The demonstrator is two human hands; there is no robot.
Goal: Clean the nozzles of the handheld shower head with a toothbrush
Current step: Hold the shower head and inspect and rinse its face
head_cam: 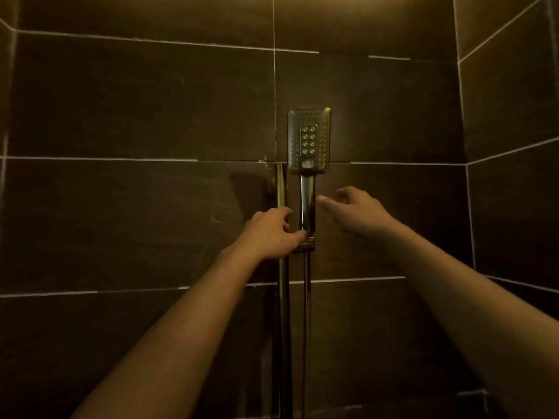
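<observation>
A rectangular chrome handheld shower head (308, 140) sits upright in its holder (304, 246) on a vertical rail (281, 189), its nozzle face towards me. My left hand (269, 232) rests at the holder, fingers touching the bracket and the base of the handle (307, 204). Just right of the handle hovers my right hand (355, 211), fingers spread and empty, the thumb tip close to the handle without touching it. No toothbrush is in view.
Dark brown wall tiles with pale grout lines fill the view. The shower hose (306, 328) hangs straight down from the holder beside the rail. A side wall (514, 116) meets the back wall at the right.
</observation>
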